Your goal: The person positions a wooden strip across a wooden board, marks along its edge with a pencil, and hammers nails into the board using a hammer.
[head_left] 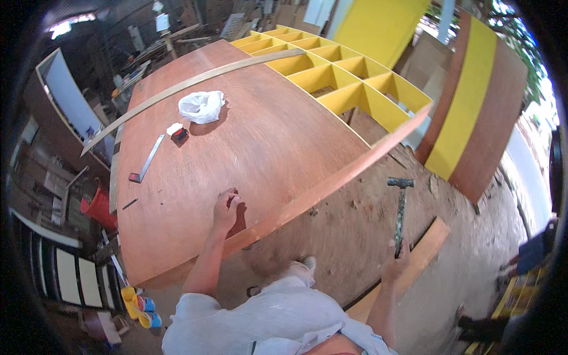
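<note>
My right hand (402, 255) grips the handle of a hammer (400, 201), its head up, over the dirt floor to the right. My left hand (226, 208) is above the near part of a reddish-brown plywood panel (254, 142). Its fingers are curled together; anything between them is too small to make out. Along the panel's near edge runs a wooden strip (313, 198), close to my left forearm. Farther up the panel are a try square (148, 160), a tape measure (178, 134), a crumpled white plastic bag (202, 107) and a dark pencil-like stick (130, 204).
A long wooden lath (195, 78) crosses the panel. Beyond stands a yellow compartment frame (331, 77). Yellow-striped boards (467, 100) lean at right. A plank (429, 242) lies near my right forearm. At left are a red bucket (100, 207) and yellow containers (131, 303).
</note>
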Demonstrator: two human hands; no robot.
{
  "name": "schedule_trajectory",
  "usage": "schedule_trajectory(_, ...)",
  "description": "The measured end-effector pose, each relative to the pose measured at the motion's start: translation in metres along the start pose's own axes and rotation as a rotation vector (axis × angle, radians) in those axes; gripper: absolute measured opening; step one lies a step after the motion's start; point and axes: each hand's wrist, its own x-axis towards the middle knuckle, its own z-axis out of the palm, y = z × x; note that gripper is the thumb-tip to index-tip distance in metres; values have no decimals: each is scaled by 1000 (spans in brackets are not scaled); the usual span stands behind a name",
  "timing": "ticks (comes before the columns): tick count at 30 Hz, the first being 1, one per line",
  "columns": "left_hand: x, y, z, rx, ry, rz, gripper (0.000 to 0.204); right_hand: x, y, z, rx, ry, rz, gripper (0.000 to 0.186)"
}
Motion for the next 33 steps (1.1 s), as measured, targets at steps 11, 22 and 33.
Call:
schedule_trajectory(11,126,9,96,201,154,20,14,234,19,127,-72,-373,-24,44)
schedule_trajectory(22,139,33,115,211,304,-198,14,330,-29,335,140,-809,-326,41)
schedule_trajectory(33,143,43,117,339,283,-200,11,332,-69,366,57,-1122,-195,36)
